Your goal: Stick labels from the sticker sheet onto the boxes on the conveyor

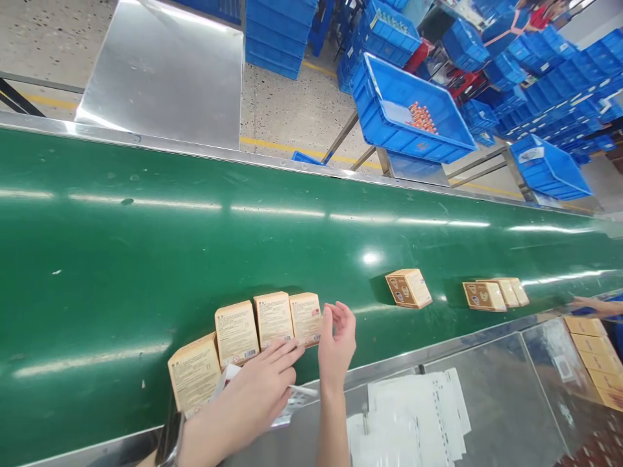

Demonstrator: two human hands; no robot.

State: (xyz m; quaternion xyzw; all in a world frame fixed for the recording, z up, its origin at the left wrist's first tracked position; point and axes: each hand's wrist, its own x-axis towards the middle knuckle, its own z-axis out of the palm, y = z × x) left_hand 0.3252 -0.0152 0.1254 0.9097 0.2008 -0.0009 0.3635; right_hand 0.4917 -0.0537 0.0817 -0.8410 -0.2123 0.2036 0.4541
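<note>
A row of small cream cartons stands on the green belt. My left hand (260, 392) reaches across them, its fingertips at the lower edge of the rightmost carton (305, 316). A white printed sheet (292, 405) sticks out on both sides below this hand and appears held in it; the thumb's grip is hidden. My right hand (337, 340) is upright just right of that carton, fingers curved and apart from the thumb, with nothing visible in it. A small red mark shows on the rightmost carton. The leftmost carton (195, 370) is turned at an angle.
Further right on the belt (146, 259) are a brown-and-cream carton (409, 288) and a small carton group (494, 295). White sheets (403, 418) lie on the metal ledge. Another person's hand (591, 303) is at far right, near stacked cartons (594, 353). Blue crates (413, 139) stand beyond.
</note>
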